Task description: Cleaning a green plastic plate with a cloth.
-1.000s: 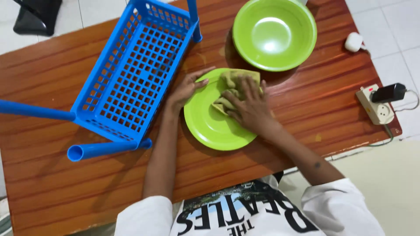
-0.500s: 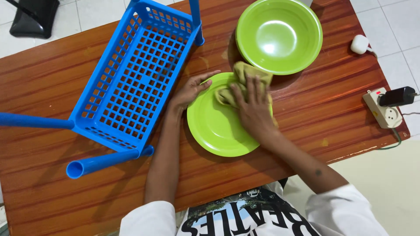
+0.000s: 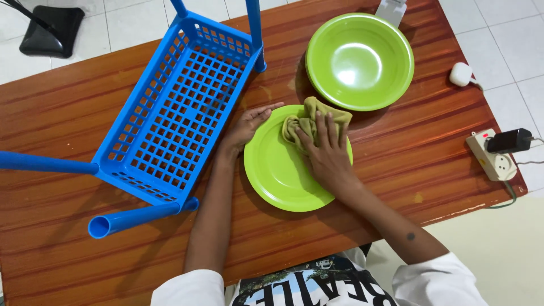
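Observation:
A flat green plate [image 3: 277,170] lies on the wooden table [image 3: 68,113] in front of me. My right hand [image 3: 326,156] presses a crumpled olive-green cloth [image 3: 309,122] onto the plate's far part. My left hand [image 3: 246,127] rests flat on the plate's left rim, fingers apart, holding nothing. Just beyond the plate stands a green bowl [image 3: 360,61], its near edge close to the cloth.
A blue plastic basket rack [image 3: 175,107] with tube legs lies on its side at the left, beside my left hand. A white power strip [image 3: 493,156] with a black plug sits at the table's right edge. A small white case [image 3: 460,73] lies on the floor.
My right hand has slid the cloth around the far part of the plate, bunching it up more. The left hand has stayed on the rim. The camera view has shifted slightly.

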